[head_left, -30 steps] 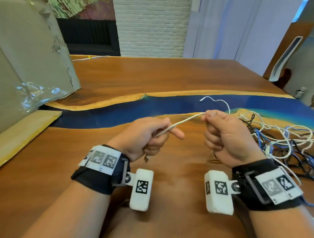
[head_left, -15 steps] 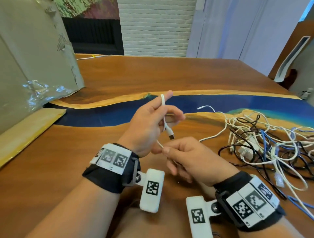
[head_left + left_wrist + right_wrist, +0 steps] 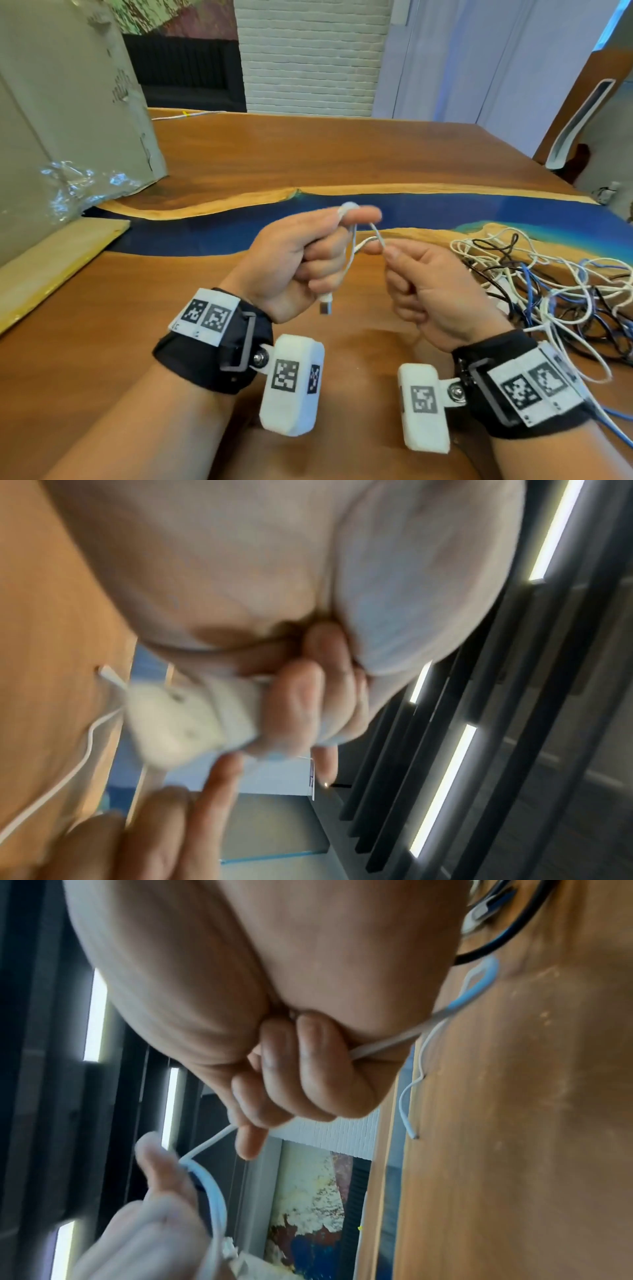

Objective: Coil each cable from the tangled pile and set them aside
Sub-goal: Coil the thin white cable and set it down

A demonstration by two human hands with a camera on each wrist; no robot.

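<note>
A thin white cable (image 3: pixel 349 267) loops over the fingertip of my left hand (image 3: pixel 356 219), which pinches it above the table. Its USB plug (image 3: pixel 325 305) hangs below that palm. My right hand (image 3: pixel 385 251) pinches the same cable just right of the left fingers. In the right wrist view its curled fingers (image 3: pixel 308 1069) grip the white cable (image 3: pixel 380 1046), which runs on to a loop (image 3: pixel 212 1191) at the left hand. The left wrist view is blurred. The tangled pile (image 3: pixel 548 284) of white, black and blue cables lies on the table at right.
The wooden table has a blue resin strip (image 3: pixel 205 226) across its middle. A cardboard box (image 3: pixel 68 120) with crumpled plastic wrap (image 3: pixel 75 185) stands at the left, with a pale board (image 3: pixel 51 260) before it. One white wire (image 3: pixel 178 116) lies at the far edge.
My right hand has come up from below the left hand to its right side, still pinching the cable. The cable is now wrapped over the left fingertip and the plug hangs lower.
</note>
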